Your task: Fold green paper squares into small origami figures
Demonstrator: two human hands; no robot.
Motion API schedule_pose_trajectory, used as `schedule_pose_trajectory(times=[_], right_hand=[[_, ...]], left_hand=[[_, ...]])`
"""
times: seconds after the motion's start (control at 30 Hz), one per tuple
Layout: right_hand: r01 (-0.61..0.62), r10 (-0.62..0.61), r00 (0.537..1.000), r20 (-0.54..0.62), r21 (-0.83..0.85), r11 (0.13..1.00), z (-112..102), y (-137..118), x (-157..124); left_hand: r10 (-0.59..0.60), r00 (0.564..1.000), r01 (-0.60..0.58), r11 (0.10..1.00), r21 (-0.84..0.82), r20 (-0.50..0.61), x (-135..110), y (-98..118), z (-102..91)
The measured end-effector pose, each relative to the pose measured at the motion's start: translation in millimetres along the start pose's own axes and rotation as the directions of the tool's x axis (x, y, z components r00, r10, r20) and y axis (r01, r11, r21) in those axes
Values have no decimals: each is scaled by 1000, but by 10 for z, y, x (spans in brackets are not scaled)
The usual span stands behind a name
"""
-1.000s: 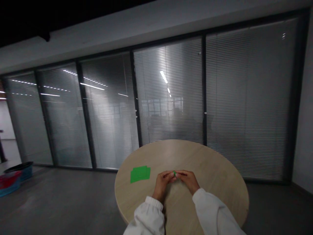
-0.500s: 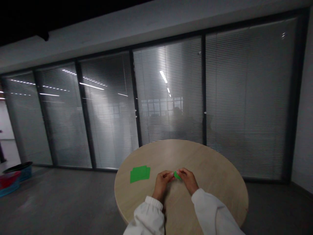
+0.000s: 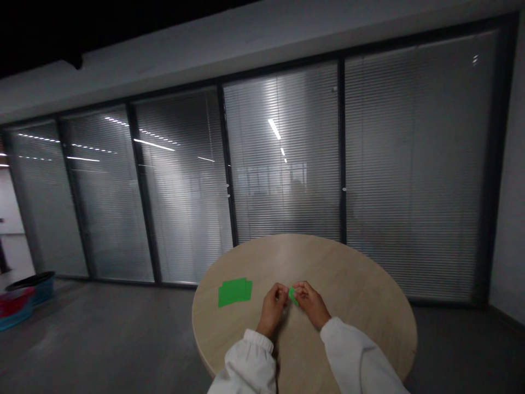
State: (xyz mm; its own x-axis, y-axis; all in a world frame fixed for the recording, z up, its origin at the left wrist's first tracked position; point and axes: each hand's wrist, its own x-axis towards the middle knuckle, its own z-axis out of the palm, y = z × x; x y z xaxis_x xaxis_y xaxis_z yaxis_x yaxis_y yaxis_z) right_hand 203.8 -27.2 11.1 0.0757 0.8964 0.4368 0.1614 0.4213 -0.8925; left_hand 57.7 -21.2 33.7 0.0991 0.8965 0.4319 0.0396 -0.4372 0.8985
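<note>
A small piece of folded green paper [image 3: 292,296] is held over the round table [image 3: 348,279], between my two hands. My right hand [image 3: 312,304] is closed, pinching it with thumb and fingers from the right. My left hand [image 3: 273,310] has its fingers curled together, with the tips right by the paper's left edge. Whether those tips grip it I cannot make out. Left of my hands, overlapping flat green paper sheets [image 3: 233,291] lie on the tabletop.
Beyond the table runs a glass partition [image 3: 283,164] with blinds and dark frames. On the floor [image 3: 135,334] at the far left stand a dark-rimmed blue tub [image 3: 39,288] and a red and blue tub [image 3: 16,306].
My left fingers have curled in and drawn slightly away from the green paper. The paper in my right hand has shifted a little left and turned. The flat sheets have stayed put.
</note>
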Motion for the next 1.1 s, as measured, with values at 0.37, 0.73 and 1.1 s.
schedule_pose_trajectory(times=[0.37,0.73,1.1], right_hand=[[-123,118,992,36,243,962,-2,-22,34],[-252,205,961,187,283,925,4,-44,0],[-234,158,958,241,330,914,13,-75,-45]], left_hand=[[-147,989,147,981,-128,8,20,53,16],[-53,998,49,985,-163,-18,15,26,-1],[-118,990,125,987,-100,74,6,75,6]])
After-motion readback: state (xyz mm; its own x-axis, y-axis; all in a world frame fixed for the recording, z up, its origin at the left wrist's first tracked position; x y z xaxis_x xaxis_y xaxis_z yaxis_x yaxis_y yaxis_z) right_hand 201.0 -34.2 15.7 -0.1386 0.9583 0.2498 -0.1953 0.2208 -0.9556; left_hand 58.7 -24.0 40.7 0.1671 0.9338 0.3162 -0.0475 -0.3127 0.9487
